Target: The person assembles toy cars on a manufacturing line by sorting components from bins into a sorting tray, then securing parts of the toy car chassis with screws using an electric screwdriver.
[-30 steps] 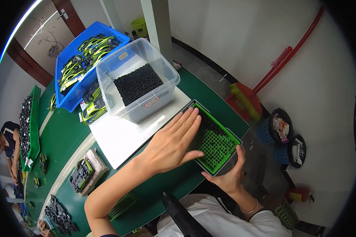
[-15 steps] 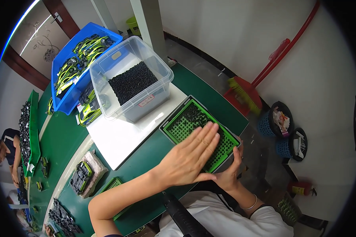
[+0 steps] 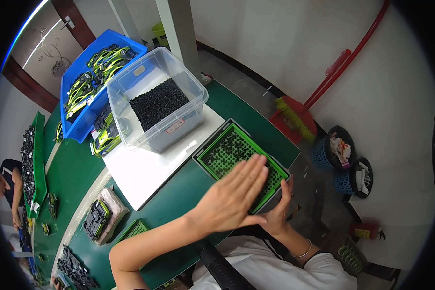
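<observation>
A green perforated tray (image 3: 268, 189), set in a grey outer tray (image 3: 198, 160), sits by the table's right edge. Small black pieces (image 3: 227, 150) lie scattered over its grid, thickest toward the far end. My left hand (image 3: 234, 195) is stretched flat above the near half of the tray, fingers straight and side by side; whether the palm touches the grid I cannot tell. At the tray's near right corner my right hand (image 3: 277, 216) grips the edge, its thumb up along the side and its other fingers largely hidden.
A clear plastic bin (image 3: 174, 128) of black pieces stands on a white board (image 3: 141, 186). Behind it is a blue bin (image 3: 75, 123) of green toy cars. A car part (image 3: 96, 220) rests on a block. Waste baskets (image 3: 343, 176) and a dustpan (image 3: 295, 118) stand right; a person (image 3: 9, 186) sits far left.
The black pieces have spread from the far corner over more of the grid. Both hands keep nearly the same pose on the tray, and the whole view has shifted slightly.
</observation>
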A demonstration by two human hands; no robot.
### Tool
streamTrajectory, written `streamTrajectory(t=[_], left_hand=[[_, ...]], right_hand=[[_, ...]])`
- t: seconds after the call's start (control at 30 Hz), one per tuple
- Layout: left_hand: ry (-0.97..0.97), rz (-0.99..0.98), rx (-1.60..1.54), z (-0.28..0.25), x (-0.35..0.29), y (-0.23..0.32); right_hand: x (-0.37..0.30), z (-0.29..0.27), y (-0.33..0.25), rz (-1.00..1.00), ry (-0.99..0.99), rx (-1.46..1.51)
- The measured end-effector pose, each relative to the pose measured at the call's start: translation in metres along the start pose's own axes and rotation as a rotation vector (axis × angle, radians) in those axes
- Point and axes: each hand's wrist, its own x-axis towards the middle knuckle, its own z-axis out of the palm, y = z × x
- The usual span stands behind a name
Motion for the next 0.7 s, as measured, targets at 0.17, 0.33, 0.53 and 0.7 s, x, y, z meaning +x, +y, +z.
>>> streamTrajectory(t=[0.17, 0.33, 0.53, 0.7], left_hand=[[-0.016, 0.062, -0.042, -0.002, -0.001, -0.001], [-0.033, -0.094, 0.152, -0.028, -0.007, -0.034], [0.315, -0.613, -0.486, -0.035, -0.017, -0.044], [0.255, -0.853, -0.977, -0.020, -0.023, -0.047]], right_hand=[[0.003, -0.001, -0.001, 0.027, -0.013, -0.001], [0.008, -0.005, -0.001, 0.033, -0.067, -0.069], [0.006, -0.010, 0.010, 0.178, -0.117, 0.204], [0.011, -0.007, 0.009, 0.262, -0.041, 0.389]])
